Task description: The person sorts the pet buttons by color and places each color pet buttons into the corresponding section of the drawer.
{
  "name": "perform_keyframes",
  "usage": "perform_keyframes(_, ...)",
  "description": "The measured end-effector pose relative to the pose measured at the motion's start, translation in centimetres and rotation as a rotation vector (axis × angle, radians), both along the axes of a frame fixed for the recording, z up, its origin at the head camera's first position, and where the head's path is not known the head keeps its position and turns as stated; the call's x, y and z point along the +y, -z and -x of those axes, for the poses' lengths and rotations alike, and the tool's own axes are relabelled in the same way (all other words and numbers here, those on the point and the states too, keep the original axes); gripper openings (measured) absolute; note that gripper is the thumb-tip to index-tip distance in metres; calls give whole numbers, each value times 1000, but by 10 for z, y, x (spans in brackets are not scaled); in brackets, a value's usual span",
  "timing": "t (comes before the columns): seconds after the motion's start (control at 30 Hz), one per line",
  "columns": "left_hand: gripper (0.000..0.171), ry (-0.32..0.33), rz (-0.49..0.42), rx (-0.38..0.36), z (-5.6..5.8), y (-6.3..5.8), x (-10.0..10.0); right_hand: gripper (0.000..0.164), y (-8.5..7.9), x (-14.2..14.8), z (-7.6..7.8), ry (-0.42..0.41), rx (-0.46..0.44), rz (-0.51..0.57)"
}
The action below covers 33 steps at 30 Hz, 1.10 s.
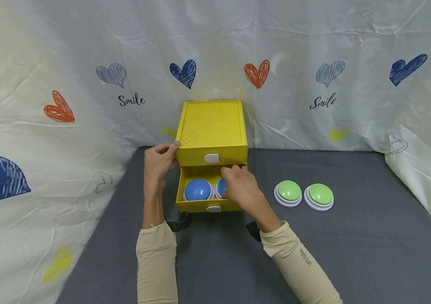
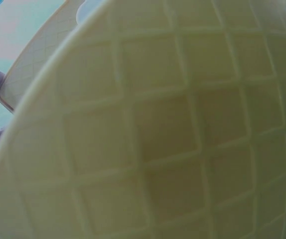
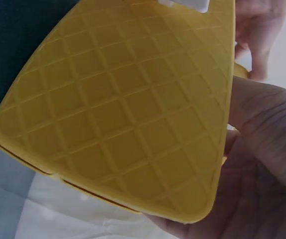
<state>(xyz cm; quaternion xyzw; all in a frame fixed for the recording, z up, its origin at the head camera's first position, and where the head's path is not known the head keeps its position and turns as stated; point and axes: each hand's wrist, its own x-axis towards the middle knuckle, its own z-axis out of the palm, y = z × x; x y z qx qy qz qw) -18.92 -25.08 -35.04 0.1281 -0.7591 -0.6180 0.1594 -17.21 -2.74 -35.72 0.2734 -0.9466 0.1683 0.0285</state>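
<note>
A yellow two-tier drawer box (image 1: 211,124) stands at the back of the table with its lower drawer (image 1: 196,206) pulled out. Inside lies a blue domed button (image 1: 198,190) on a white base, and beside it a second blue button (image 1: 221,187), partly hidden. My left hand (image 1: 157,164) holds the box's left front corner, thumb at the top edge. Over the drawer's right end, my right hand (image 1: 240,185) grips the right wall. In the right wrist view its thumb (image 3: 267,124) passes behind the waffle-patterned drawer front (image 3: 118,109); the fingertips are mostly hidden.
Two green domed buttons, a nearer-left one (image 1: 289,192) and a right one (image 1: 320,195), lie right of the box on the dark grey table (image 1: 352,253). A white curtain with printed hearts (image 1: 291,33) hangs right behind the box.
</note>
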Motion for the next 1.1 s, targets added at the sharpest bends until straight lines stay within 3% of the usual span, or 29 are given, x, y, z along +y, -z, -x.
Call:
perform_keyframes(0.17,51,2,6,-2,0,0,0,34,3,3,-3,26,31,18)
perform_keyframes(0.33,52,19,9,2,1,-1,1,22,9,12,-21,140,264,241)
perform_keyframes(0.43,51,10,11,7,1,-2,0,9,12,14,-42,139,378,361)
perform_keyframes(0.53,50,-4,10,11,0,-3,-3,10,21,11,-62,70,391,337)
perform_keyframes(0.63,51,-8,4,4,-1,-4,-5,14,33,2,-71,10,353,251)
perform_keyframes(0.7,52,0,4,-9,-1,-4,-5,15,41,-3,-70,2,355,201)
perform_keyframes(0.83,51,13,2,-22,0,-2,-4,30,46,-10,-61,15,346,209)
perform_keyframes(1.1,53,28,21,-7,2,-1,-2,32,44,-14,-24,36,304,263)
